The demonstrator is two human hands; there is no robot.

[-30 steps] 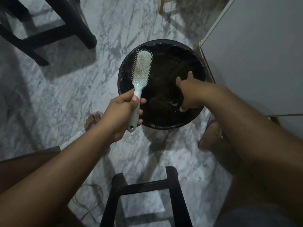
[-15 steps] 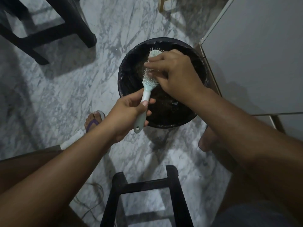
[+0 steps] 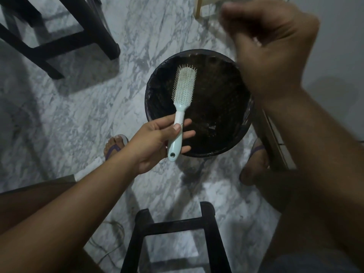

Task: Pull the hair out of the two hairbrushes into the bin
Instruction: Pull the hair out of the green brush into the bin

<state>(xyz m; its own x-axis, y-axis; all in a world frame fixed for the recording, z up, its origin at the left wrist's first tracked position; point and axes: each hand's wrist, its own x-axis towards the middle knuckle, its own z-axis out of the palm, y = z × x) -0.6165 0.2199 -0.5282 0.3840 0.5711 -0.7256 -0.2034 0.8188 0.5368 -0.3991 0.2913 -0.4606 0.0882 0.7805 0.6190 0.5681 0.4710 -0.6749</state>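
Note:
A pale mint hairbrush [image 3: 184,85] points bristles-up over the round black bin [image 3: 150,107], which stands on the marble floor. My left hand [image 3: 155,142] grips its handle at the bin's near left rim. My right hand [image 3: 271,46] is raised high and close to the camera, above the bin's right side and well apart from the brush. It is blurred, with its fingers curled in and pinched together; I cannot make out any hair in them. Dark hair and debris lie inside the bin. Only one brush is in view.
Black stool legs [image 3: 59,36] stand at the top left and a black stool frame [image 3: 177,233] at the bottom centre. A white cabinet [image 3: 338,66] borders the bin on the right. My sandalled feet [image 3: 115,146] [image 3: 256,160] flank the bin. A cable [image 3: 110,239] lies on the floor.
My right hand went from inside the bin to the brush's bristles, then pulled up and away towards the camera. The brush head is uncovered again and sits slightly further right.

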